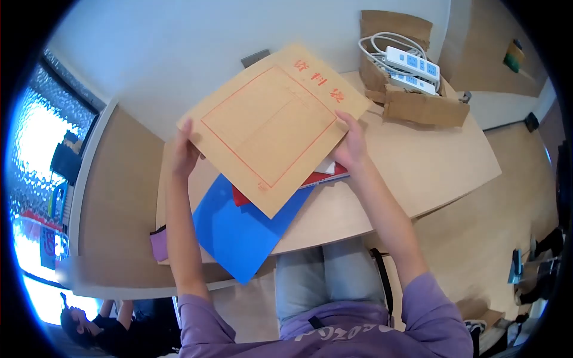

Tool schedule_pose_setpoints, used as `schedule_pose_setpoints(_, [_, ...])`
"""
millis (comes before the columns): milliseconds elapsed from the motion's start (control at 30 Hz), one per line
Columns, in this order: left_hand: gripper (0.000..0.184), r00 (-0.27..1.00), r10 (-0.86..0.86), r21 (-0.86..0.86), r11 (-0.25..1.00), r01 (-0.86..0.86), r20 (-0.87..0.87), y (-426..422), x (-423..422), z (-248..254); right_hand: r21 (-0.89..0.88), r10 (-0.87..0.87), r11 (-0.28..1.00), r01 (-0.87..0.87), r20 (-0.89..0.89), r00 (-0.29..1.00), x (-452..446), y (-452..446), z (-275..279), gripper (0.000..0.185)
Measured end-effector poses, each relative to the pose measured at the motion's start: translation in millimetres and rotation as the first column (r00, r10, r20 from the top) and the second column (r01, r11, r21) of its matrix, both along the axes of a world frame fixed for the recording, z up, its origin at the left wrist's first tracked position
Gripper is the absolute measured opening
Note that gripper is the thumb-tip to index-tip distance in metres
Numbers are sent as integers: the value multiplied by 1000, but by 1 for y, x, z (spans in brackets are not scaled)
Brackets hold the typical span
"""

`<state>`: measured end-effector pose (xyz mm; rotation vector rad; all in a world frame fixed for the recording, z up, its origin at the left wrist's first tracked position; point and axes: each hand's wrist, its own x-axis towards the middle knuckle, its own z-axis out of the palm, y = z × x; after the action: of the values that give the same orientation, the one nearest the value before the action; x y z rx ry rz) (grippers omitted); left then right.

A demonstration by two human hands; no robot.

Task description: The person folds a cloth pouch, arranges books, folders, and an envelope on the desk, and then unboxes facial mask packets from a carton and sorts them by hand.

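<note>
Two hands gripping a brown envelope
Left hand (186, 149) and right hand (352, 143) each closed on an edge; brown envelope (268, 131) raised, tilted, above a blue folder (239, 230) overhanging the tabletop (430, 161).

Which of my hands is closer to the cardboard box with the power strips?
Right: your right hand holds the side of the envelope toward the cardboard box; your left hand holds the opposite side, farther away.
</note>
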<state>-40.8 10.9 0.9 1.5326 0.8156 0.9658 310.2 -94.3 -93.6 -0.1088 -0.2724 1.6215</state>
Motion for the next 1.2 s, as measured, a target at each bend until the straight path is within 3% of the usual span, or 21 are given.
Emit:
schedule_pose_setpoints(100, [83,887,241,-342,934,-101,394,-30,71,43,11,-33,999,32,23,999,10,5,-11,54])
schedule_pose_setpoints(133, [87,901,-46,-287,940,185,432,-14,63,37,13,-58,998,57,35,998,9,3,-9,54])
schedule_pose_setpoints(167, [91,830,-325,-216,863,456,454,12,45,25,17,-80,997,79,50,996,8,1,-7,53])
schedule_pose_setpoints(267, [87,848,-517,70,856,513,111,34,35,-5,40,-165,986,162,67,984,10,5,-11,52])
schedule_pose_setpoints(300, [83,904,-423,200,882,427,-64,29,36,-13,-3,-221,975,223,131,966,7,1,-4,51])
schedule_pose_setpoints(367, [72,885,-326,228,883,410,-332,33,36,-19,9,-211,977,212,136,968,15,10,-11,49])
schedule_pose_setpoints(433, [61,751,-429,-32,877,479,-501,17,51,-7,-18,-182,982,186,139,973,17,7,-22,48])
schedule_pose_setpoints(533, [49,819,-414,-12,895,446,-398,15,53,-7,-19,-176,983,181,158,972,20,9,-17,47])
schedule_pose_setpoints(700, [46,906,-361,15,928,373,-223,7,59,3,21,-215,976,215,187,958,16,4,-11,47])
schedule_pose_setpoints(800, [46,953,-294,89,950,301,-79,5,50,9,-1,-217,975,223,224,950,6,-3,6,45])
schedule_pose_setpoints(867, [47,963,-269,155,953,261,31,8,31,7,154,-74,987,43,202,976,16,5,-12,41])
schedule_pose_setpoints(933, [48,985,-85,187,981,56,153,8,21,6,198,-11,980,-26,182,983,16,6,-15,38])
schedule_pose_setpoints(1033, [48,931,156,237,941,-242,331,8,11,17,128,-23,992,8,119,993,12,5,-11,33])
schedule_pose_setpoints(1100, [45,848,301,322,828,-460,436,15,7,23,117,-11,993,6,50,999,11,3,-8,31])
schedule_pose_setpoints(1167, [38,727,425,432,602,-672,540,24,1,28,100,-8,995,6,21,1000,12,4,-8,29])
schedule_pose_setpoints(1200, [37,653,474,379,552,-743,590,21,0,32,92,-7,996,7,8,1000,12,4,-8,27])
